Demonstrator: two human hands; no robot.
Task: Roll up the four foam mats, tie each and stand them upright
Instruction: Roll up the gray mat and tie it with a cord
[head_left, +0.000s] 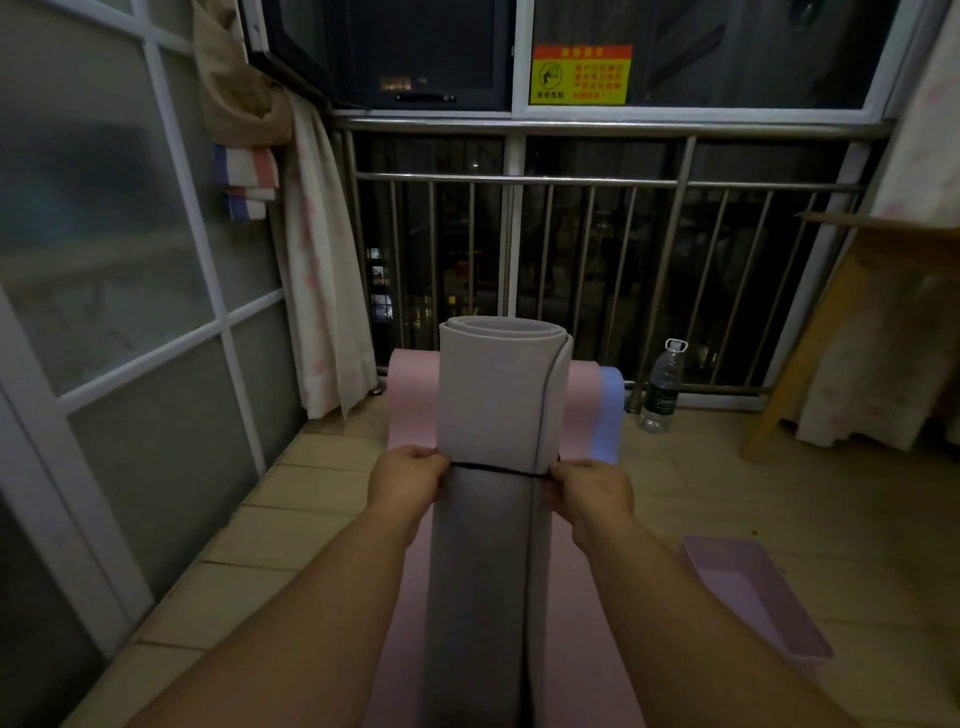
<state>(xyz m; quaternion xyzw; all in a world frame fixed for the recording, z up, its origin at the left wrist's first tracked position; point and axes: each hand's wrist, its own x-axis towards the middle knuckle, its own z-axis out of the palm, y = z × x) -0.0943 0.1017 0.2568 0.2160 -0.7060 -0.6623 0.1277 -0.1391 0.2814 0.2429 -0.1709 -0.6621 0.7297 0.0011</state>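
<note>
Tiled balcony floor by the railing: grey rolled mat mid-tie.
On my feed the roll runs away from the camera over a flat pink mat, with a blue mat peeking out beyond. Left hand and right hand each pinch the black cord stretched across the roll, fingers curled at either flank. I judge the foam light, soft and springy (it'll want to unroll), so grip at the cord and cinch firmly.
</note>
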